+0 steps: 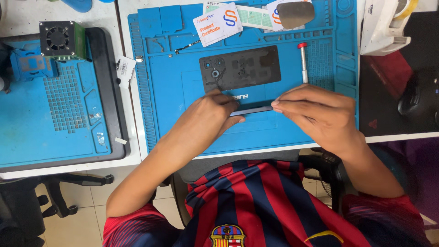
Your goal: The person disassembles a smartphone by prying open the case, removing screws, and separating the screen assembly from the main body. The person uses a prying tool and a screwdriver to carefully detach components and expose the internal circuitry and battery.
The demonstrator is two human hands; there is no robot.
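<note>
Both hands are holding a thin phone edge-on just above the blue work mat on the table. The left hand is gripping its left end, fingers clamped together on it; the right hand is pinching the right end, fingers closed on the edge. A dark back cover is lying flat just beyond, a red-capped screwdriver beside it.
</note>
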